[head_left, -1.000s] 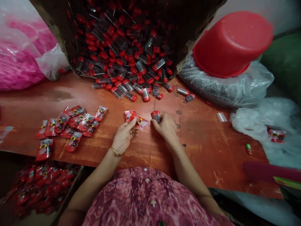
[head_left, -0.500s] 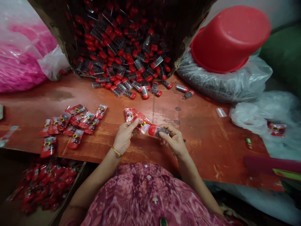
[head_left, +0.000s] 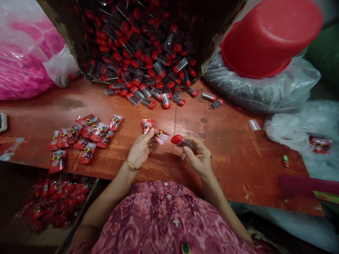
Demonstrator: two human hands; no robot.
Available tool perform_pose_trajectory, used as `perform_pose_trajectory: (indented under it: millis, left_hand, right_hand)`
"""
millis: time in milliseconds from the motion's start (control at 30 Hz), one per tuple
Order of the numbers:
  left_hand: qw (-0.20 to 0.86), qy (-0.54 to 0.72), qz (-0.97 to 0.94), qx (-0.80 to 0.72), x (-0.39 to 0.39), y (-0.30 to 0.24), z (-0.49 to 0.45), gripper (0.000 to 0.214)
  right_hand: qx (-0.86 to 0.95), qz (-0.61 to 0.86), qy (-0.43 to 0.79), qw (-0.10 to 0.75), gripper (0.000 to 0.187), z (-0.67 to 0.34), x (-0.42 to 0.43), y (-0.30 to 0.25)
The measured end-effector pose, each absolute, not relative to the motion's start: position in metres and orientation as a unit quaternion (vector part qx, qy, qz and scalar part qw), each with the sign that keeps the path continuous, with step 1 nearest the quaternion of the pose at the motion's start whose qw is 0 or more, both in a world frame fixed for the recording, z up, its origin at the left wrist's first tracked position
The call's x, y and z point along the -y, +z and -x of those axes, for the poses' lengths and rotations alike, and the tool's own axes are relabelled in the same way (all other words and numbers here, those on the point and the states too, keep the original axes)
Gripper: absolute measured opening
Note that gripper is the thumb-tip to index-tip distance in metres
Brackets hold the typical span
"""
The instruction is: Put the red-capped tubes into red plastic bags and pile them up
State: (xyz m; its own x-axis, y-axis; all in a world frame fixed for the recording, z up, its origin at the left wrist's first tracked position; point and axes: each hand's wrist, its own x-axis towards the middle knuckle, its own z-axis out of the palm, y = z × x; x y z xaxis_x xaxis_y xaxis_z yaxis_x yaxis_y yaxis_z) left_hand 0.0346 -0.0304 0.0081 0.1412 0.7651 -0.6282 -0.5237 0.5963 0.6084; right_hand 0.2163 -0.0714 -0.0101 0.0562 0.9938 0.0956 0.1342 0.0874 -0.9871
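I have one tube (head_left: pixel 182 141) in my right hand (head_left: pixel 200 158), the fingers gripping its clear body, and one wrapper (head_left: pixel 161 135) in my left hand (head_left: pixel 139 151), pinched by thumb and fingers. Both are over the tabletop (head_left: pixel 238 155), near each other with a small gap between. The tube lies nearly level, its rounded, glossy red cap turned toward the wrapper; the see-through body shows dark contents. The wrapper is red, with a yellow and black print and a clear patch at the end facing the cap. One bracelet (head_left: pixel 131 164) circles my left wrist.

Just beyond my left thumb is a second wrapper (head_left: pixel 148 124). Farther left I count about eleven red packs (head_left: pixel 87 153), some overlapping. In the lower box (head_left: pixel 76 220) are more packs, too many to count.

Ahead, one big box (head_left: pixel 59 26) gapes toward me, heaped with countless red-capped tubes (head_left: pixel 159 67) that spill out in front; two loose tubes (head_left: pixel 212 100) lie to the right of the spill. One upturned red bucket (head_left: pixel 275 38) sits on one clear bag (head_left: pixel 254 95) with dark contents. One pink-filled bag (head_left: pixel 26 67) stands far left.
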Motion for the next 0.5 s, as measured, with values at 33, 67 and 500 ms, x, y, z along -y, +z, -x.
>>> perform_pose_trajectory:
  millis: [33,67,500]
  left_hand:
    - [0.751,0.424,-0.112,-0.494,0.03,0.008,-0.035,0.027]
    - [0.755,0.417,-0.103,-0.496,0.03,0.008,-0.035,0.026]
    - [0.716,0.442,-0.179,-0.51,0.032,0.016,-0.037,0.041]
  right_hand:
    - [0.565,0.516,0.388,0.514,0.022,-0.217,0.072,-0.011]
    - [0.594,0.501,0.353,0.521,0.02,-0.217,0.072,-0.012]
    - [0.786,0.385,0.151,0.46,0.036,-0.223,0.063,-0.021]
